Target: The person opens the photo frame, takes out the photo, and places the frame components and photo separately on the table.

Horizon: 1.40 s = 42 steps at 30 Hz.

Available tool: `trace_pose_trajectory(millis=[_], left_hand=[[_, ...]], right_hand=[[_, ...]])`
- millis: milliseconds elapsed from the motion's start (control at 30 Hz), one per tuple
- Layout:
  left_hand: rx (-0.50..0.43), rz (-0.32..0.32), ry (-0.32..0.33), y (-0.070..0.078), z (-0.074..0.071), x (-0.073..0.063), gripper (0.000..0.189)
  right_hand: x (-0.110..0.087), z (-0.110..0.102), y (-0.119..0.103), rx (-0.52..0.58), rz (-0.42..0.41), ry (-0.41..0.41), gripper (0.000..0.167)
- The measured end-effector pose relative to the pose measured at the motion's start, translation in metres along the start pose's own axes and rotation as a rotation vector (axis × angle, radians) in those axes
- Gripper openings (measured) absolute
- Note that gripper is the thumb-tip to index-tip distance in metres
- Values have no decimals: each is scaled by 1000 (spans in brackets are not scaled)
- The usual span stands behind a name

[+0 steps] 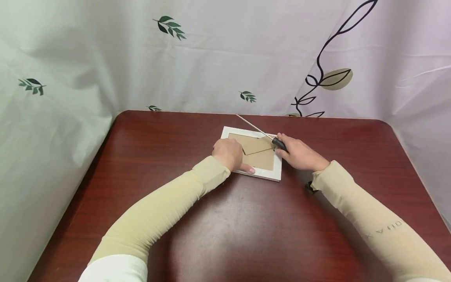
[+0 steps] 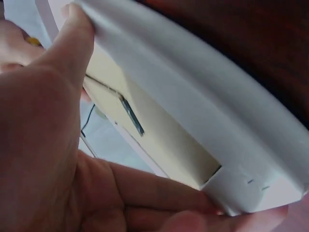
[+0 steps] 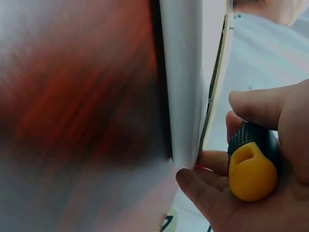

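A white picture frame (image 1: pixel 268 174) lies back side up on the table, its brown backing board (image 1: pixel 265 159) crossed by a thin dark line. My left hand (image 1: pixel 228 153) grips the frame's left side, thumb along the near edge. In the left wrist view a short dark strip (image 2: pixel 133 116) stands out on the backing. My right hand (image 1: pixel 299 154) holds a screwdriver (image 1: pixel 280 144) with a black and yellow handle; its long metal shaft points to the far left, above the frame. In the right wrist view, fingertips (image 3: pixel 186 178) of that hand meet the frame's corner.
The dark red wooden table (image 1: pixel 229 235) has rounded far corners. A pale curtain (image 1: pixel 211 58) with leaf prints hangs behind it and at both sides. A small black object (image 1: pixel 311 187) shows beside the right sleeve.
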<state>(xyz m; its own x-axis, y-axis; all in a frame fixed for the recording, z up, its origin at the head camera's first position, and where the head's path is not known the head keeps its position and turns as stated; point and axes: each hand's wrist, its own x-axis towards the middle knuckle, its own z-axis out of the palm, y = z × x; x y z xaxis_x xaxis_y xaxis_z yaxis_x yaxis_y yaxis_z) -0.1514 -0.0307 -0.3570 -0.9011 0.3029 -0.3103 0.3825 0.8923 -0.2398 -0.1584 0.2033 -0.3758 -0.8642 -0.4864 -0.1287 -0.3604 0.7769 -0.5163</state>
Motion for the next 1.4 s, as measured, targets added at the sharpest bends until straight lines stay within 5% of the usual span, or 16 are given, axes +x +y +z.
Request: trace_pose_trajectory(millis=[567, 933, 1067, 1300, 1400], left_hand=[[-48, -108, 66, 20, 10, -10, 98], [-44, -79, 78, 21, 11, -11, 95], [-62, -41, 105, 13, 10, -14, 85], [-165, -55, 123, -20, 1, -14, 75], [-201, -26, 133, -34, -4, -11, 87]], right_hand=[[27, -10, 11, -31, -33, -6, 58], [26, -4, 8, -11, -9, 0, 65], [17, 0, 5, 36, 35, 38, 67], [-10, 4, -14, 105, 59, 190, 32], [-23, 5, -23, 122, 94, 240, 26]])
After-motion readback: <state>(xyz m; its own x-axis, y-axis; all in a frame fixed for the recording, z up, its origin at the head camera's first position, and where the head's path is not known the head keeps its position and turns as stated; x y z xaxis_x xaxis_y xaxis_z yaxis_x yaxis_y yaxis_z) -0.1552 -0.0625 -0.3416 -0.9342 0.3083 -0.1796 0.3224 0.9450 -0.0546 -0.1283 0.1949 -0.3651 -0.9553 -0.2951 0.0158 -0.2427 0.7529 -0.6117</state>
